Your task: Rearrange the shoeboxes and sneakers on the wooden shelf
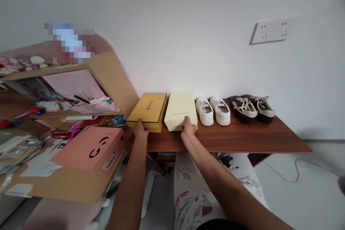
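A home, judging by toys point(37, 60) and cluttered desk point(72, 186).

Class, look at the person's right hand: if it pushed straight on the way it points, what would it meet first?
The cream shoebox: the right hand touches its front edge, so there is no free way ahead. Behind the box stands the wall; any gap between them is hard to judge.

The yellow rectangular cardboard box point(151, 110) and cream rectangular cardboard box point(181, 105) look smooth; the long red-brown wooden tabletop point(242, 138), faintly glossy.
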`<state>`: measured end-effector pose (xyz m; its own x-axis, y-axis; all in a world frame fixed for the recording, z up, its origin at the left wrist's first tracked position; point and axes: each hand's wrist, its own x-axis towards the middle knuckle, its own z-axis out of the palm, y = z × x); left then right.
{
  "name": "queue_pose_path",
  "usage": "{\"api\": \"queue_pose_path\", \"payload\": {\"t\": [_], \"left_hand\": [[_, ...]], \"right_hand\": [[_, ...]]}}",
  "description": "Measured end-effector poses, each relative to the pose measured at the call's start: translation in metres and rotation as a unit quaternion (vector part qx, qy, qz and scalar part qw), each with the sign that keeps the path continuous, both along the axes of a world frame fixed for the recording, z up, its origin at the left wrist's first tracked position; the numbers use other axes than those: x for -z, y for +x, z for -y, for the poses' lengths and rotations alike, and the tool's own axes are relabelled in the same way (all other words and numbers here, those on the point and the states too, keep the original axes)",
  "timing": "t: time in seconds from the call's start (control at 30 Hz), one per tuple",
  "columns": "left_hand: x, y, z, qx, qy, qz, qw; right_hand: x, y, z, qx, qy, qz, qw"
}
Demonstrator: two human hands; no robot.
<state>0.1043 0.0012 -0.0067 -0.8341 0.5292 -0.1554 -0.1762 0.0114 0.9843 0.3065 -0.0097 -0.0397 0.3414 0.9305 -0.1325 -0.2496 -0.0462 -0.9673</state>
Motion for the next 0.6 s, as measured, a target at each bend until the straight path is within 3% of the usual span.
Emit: {"api": "queue_pose_path", "payload": {"t": [0.07,0.13,0.2,0.27,0.33,0.43,0.6], "left_hand": [[0.0,0.002,0.009,-0.003,0.049,-0.047,0.998],[-0.001,0.001,0.02,-0.009,0.061,-0.18,0.982],[-0.003,-0.004,0.033,0.003,0.028,-0.351,0.936],[-0.004,-0.009,0.044,0.054,-0.009,-0.494,0.868],[-0.003,-0.012,0.05,0.121,-0.04,-0.591,0.796],[0.007,-0.013,0.054,0.187,-0.094,-0.677,0.705],[0.037,-0.019,0.051,0.244,-0.146,-0.745,0.604]], "right_hand": [[-0.015,0.005,0.003,0.094,0.0,0.016,0.995],[-0.033,0.013,0.008,0.106,0.066,0.096,0.988],[-0.048,0.022,0.013,0.055,0.165,0.222,0.959],[-0.053,0.028,0.019,-0.033,0.261,0.349,0.899],[-0.048,0.028,0.023,-0.113,0.322,0.448,0.826],[-0.026,0.023,0.029,-0.164,0.334,0.557,0.743],[0.012,0.012,0.035,-0.151,0.282,0.659,0.681]]}}
